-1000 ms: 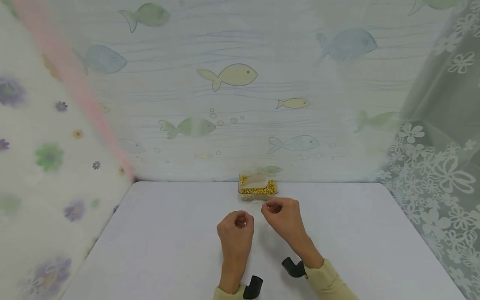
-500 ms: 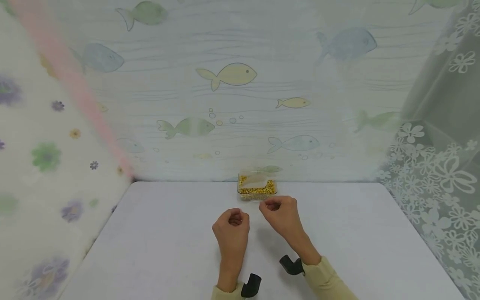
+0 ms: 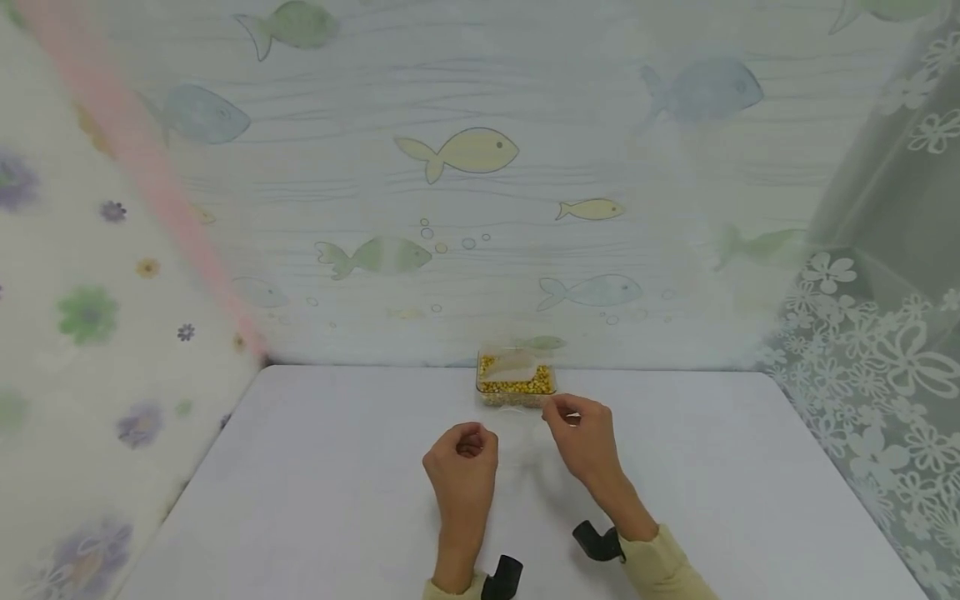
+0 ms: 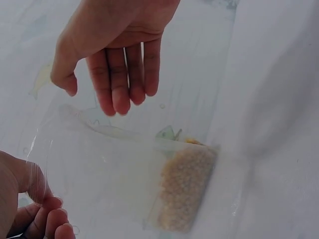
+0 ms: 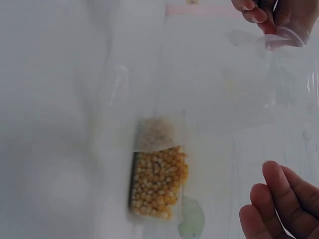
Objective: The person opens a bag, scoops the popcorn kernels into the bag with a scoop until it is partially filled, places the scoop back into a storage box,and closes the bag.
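Observation:
A clear plastic bag (image 4: 109,169) hangs from my left hand (image 3: 463,467), which pinches its edge between thumb and fingers; in the right wrist view the pinched film (image 5: 224,104) bunches at those fingertips. My right hand (image 3: 588,437) is to the right of the bag and apart from it. Its fingers (image 4: 119,79) look nearly straight in the left wrist view, with the thumb apart and nothing held. Behind the hands stands a clear box of yellow corn kernels (image 5: 157,179), partly seen through the film. The bag is barely visible in the head view.
The corn box (image 3: 517,400) stands on the white table (image 3: 337,483), close to the wall with printed fish (image 3: 480,150). A pale translucent piece (image 3: 513,364) covers part of the kernels. White flowered lace (image 3: 885,417) hangs at the right.
My right hand has moved to the right, away from the left hand. Earlier my left hand shifted a little left, and it has stayed nearly still since. The box remains in place.

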`<state>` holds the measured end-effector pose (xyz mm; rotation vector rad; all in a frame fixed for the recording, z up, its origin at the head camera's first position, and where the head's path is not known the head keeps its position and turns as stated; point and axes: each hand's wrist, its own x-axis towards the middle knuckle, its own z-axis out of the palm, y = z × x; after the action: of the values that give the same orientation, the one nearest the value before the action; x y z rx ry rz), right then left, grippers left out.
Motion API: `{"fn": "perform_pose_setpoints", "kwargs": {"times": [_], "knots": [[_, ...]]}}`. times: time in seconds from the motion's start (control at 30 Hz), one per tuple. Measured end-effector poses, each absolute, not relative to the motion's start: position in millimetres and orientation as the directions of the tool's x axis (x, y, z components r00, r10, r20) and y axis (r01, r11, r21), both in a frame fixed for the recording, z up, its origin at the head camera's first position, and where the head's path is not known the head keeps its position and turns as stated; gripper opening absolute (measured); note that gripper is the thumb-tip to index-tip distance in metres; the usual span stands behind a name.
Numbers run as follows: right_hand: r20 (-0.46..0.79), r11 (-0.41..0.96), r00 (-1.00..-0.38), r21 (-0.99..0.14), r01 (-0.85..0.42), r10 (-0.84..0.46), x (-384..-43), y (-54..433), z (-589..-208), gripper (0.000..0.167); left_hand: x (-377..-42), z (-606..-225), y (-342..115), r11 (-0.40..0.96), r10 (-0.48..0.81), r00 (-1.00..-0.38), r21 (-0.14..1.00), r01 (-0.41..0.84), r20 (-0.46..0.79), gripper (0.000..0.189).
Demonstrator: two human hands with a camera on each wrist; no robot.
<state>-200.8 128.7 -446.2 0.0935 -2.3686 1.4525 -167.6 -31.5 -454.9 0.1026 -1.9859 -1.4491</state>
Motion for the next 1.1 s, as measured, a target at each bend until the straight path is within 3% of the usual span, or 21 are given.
{"fn": "perform_pose_setpoints", "kwargs": {"times": [0.53,0.8,1.1], "knots": [[0.165,0.494,-0.969,-0.868,-0.053,0.186,-206.2,163.0,-474.5,0.026,-163.9,-458.0,-30.7,0.353,-0.442,-0.784,0.888,0.297,0.437,0.011],[0.125,0.51,-0.977,-0.86,-0.02,0.172,-212.0,174.0,-480.9,0.032,-164.0,-457.1,-31.9,0.361,-0.452,-0.78,0.889,0.284,0.432,0.009],[0.03,0.444,-0.983,-0.894,0.055,0.182,-223.2,186.8,-484.5,0.042,-164.1,-456.0,-34.2,0.37,-0.451,-0.774,0.882,0.292,0.445,0.01]]}}
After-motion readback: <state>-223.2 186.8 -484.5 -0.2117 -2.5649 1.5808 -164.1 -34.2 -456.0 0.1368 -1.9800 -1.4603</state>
